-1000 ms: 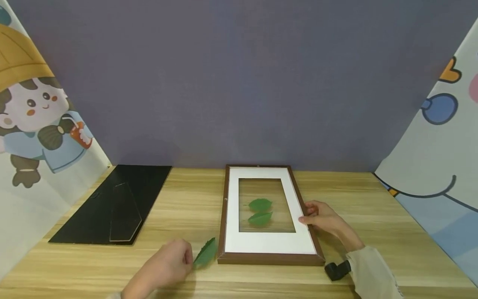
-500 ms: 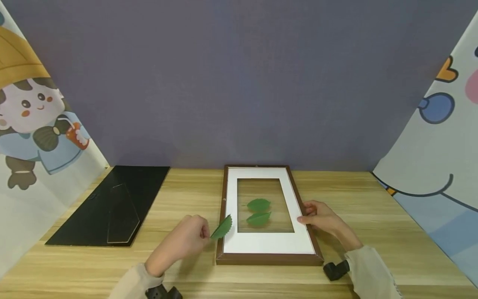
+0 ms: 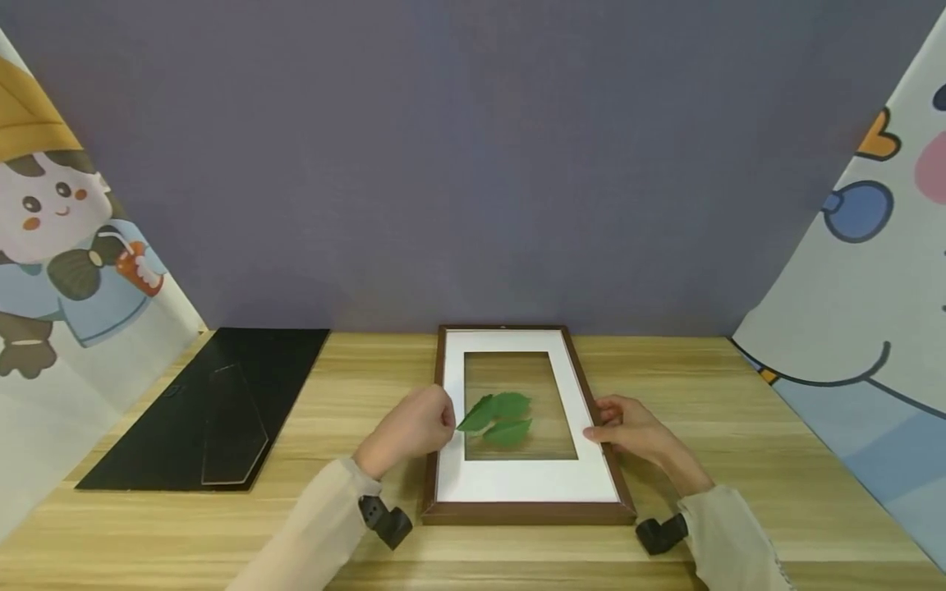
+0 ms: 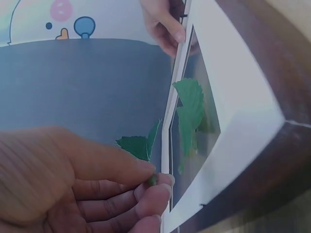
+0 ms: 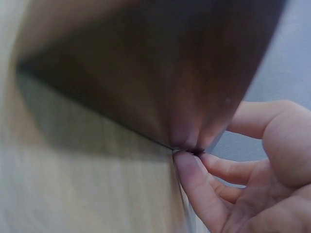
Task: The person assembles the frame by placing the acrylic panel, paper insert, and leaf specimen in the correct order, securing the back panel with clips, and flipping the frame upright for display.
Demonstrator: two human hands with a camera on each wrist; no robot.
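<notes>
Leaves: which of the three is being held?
The leftmost leaf in the head view: the left hand pinches one end of it. The other two leaves lie unheld within the opening of the white mat.

1. Across the far side we see a plain, grey-purple upright wall [image 3: 473, 180].
2. On the left we have a slanting white panel [image 3: 44, 427], printed with a yellow-hatted cartoon child [image 3: 66, 209] holding a red drink.
3. On the right we see another white panel [image 3: 828, 328], bearing a blue round shape [image 3: 859, 212] and an orange heart-like shape [image 3: 879, 138].
4. Between them, we see a pale wood-grain tabletop [image 3: 746, 443] under soft light.
</notes>
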